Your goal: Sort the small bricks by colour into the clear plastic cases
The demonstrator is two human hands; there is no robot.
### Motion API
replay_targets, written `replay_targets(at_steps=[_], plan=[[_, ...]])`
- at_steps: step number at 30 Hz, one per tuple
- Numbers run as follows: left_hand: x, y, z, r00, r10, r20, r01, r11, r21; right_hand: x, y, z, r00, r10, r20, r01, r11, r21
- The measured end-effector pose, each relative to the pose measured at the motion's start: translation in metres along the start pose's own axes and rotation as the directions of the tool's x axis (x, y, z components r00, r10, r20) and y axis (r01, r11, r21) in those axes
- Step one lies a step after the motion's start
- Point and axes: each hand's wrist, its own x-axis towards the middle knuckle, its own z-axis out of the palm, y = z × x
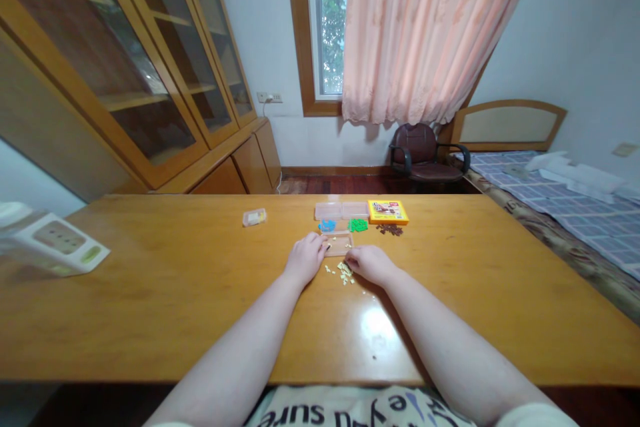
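Single head cam, sitting up above and behind the fingers (317, 239), facing forward and down. Pretty wide and not close at all: the fingers look small near mid-frame, bare forearms (260, 330) run up behind them, wooden tabletop (165, 307) all around, window (333, 20) way beyond.

To an onlooker, both bare arms extend forward and converge. Left forearm (255, 341): angled inward; wrist nearly straight. Left hand (304, 257): back upward, fingers extended, held close together. Right forearm (447, 330): angled inward; wrist bent slightly inward. Right hand (369, 263): fingers curled toward the left; fingertip closure indeterminable. Hands: near, not touching.
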Motion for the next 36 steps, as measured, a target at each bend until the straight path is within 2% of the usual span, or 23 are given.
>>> replay_targets(at_steps=[2,5,9,12,17,23,29,31,34,36], plan=[[-0.001,-0.003,-0.002,0.999,0.014,0.03,-0.013,0.999,-0.03,0.0,0.002,0.001,1.0,0.004,-0.015,-0.004,1.0,0.027],[-0.007,-0.008,-0.008,0.985,0.128,0.117,-0.122,0.991,-0.062,0.0,0.005,0.003,0.995,0.03,-0.091,-0.022,0.996,0.088],[-0.013,-0.012,-0.013,0.96,0.191,0.205,-0.178,0.981,-0.083,0.001,0.006,0.004,0.965,0.146,-0.217,-0.107,0.977,0.182],[-0.014,-0.012,-0.015,0.951,0.203,0.234,-0.183,0.977,-0.105,0.001,0.005,0.004,0.962,0.2,-0.187,-0.155,0.961,0.23],[-0.014,-0.01,-0.014,0.943,0.192,0.273,-0.177,0.981,-0.078,-0.002,0.004,0.004,0.996,0.038,-0.079,-0.019,0.974,0.227],[-0.013,-0.009,-0.01,0.934,0.2,0.296,-0.194,0.98,-0.049,0.001,0.004,0.012,0.998,-0.039,-0.056,0.051,0.969,0.242],[-0.01,-0.008,-0.008,0.942,0.211,0.262,-0.207,0.977,-0.043,0.002,0.004,0.012,0.998,-0.059,-0.021,0.062,0.976,0.206],[-0.006,-0.008,-0.007,0.957,0.207,0.201,-0.199,0.978,-0.062,0.003,0.003,0.011,0.999,-0.05,-0.013,0.052,0.977,0.206],[0.001,-0.008,-0.005,0.987,0.137,0.084,-0.13,0.988,-0.086,0.004,0.003,0.011,0.999,-0.031,-0.014,0.033,0.979,0.199],[0.002,-0.009,-0.004,0.995,0.094,0.045,-0.089,0.991,-0.097,0.004,0.003,0.011,0.999,-0.028,-0.021,0.032,0.981,0.189]])
